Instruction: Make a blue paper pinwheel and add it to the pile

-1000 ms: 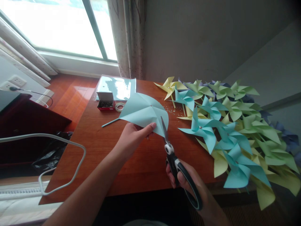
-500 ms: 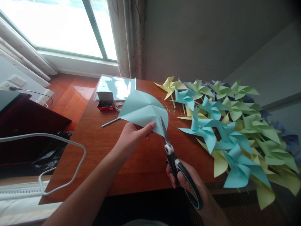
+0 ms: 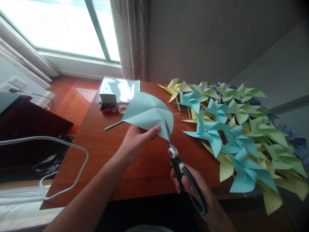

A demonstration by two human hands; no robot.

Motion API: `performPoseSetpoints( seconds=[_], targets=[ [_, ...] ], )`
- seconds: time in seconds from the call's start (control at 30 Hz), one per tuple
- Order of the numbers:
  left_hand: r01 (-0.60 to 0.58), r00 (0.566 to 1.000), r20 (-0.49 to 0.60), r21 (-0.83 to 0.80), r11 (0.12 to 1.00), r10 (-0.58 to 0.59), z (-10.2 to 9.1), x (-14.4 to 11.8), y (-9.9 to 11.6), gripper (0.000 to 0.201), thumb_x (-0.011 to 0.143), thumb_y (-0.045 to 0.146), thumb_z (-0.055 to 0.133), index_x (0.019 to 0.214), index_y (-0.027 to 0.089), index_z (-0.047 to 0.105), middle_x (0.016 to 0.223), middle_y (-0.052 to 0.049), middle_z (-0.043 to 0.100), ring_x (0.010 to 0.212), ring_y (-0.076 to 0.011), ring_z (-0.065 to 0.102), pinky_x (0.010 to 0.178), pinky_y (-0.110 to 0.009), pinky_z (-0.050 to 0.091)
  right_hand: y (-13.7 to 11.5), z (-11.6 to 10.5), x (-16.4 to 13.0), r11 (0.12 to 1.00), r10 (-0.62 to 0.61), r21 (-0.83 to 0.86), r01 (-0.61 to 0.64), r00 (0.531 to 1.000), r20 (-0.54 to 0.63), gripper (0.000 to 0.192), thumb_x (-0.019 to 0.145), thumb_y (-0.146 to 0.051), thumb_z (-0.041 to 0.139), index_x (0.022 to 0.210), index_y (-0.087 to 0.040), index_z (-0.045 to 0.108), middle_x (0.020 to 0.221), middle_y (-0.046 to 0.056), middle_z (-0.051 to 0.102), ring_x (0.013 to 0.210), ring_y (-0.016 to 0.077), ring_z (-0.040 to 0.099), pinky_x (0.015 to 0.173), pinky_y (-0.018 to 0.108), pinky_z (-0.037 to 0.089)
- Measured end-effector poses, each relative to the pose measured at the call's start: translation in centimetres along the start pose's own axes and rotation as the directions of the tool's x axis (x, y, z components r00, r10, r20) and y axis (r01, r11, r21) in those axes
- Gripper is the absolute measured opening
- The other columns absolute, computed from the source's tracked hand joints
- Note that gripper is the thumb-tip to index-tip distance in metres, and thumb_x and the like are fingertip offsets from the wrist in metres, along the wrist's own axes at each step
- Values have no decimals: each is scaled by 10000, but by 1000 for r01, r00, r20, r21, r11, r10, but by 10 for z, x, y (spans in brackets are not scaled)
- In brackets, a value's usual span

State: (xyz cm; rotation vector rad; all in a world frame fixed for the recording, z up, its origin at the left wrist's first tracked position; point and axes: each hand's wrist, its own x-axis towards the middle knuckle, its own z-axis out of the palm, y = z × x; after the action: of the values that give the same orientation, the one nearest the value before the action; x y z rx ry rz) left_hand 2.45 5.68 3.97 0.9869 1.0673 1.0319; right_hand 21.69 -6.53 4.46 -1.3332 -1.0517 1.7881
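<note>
My left hand (image 3: pixel 140 138) pinches the near edge of a light blue sheet of paper (image 3: pixel 147 109), its thumb on top and its fingers mostly hidden beneath. Crease lines cross the sheet and meet near a small reddish mark. In my right hand (image 3: pixel 190 183) are black-and-white scissors (image 3: pixel 177 161), the fingers wrapped through the handles. Their blades lie at the sheet's right corner, one over the paper; how far they cut in is hard to tell. A thin blue stick (image 3: pixel 113 125) lies on the table, its far end reaching the paper's left side.
Several blue, yellow and green paper pinwheels (image 3: pixel 209 130) crowd the right of the wooden table (image 3: pixel 96 170). Behind the paper are a small red box (image 3: pixel 108 108) of dark bits, a tape roll (image 3: pixel 122 109) and a plastic-wrapped paper pack (image 3: pixel 120 90). A white cable (image 3: pixel 84 161) loops over the left edge.
The paper has shifted very slightly to the right. Both hands and the scissors stay almost where they were.
</note>
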Motion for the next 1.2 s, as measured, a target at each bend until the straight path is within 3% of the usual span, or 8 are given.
performPoseSetpoints(
  seconds=[0.7,1.2],
  targets=[
    [16,1000,-20,9,1000,-16,0,0,0,325,757,412,820,693,131,672,626,-21,640,596,-124,552,554,-236,437,1,6,-2,996,-5,86,13,996,-92,433,863,-611,656,900,-180,652,733,12,514,669,143,458,617,257,399],
    [18,1000,-23,9,1000,-18,0,0,0,320,755,403,822,687,130,671,627,-19,642,585,-117,543,549,-232,433,1,2,0,999,-14,31,15,1000,-16,498,872,-657,605,916,-161,613,729,4,494,640,124,450,594,242,380]
  ],
)
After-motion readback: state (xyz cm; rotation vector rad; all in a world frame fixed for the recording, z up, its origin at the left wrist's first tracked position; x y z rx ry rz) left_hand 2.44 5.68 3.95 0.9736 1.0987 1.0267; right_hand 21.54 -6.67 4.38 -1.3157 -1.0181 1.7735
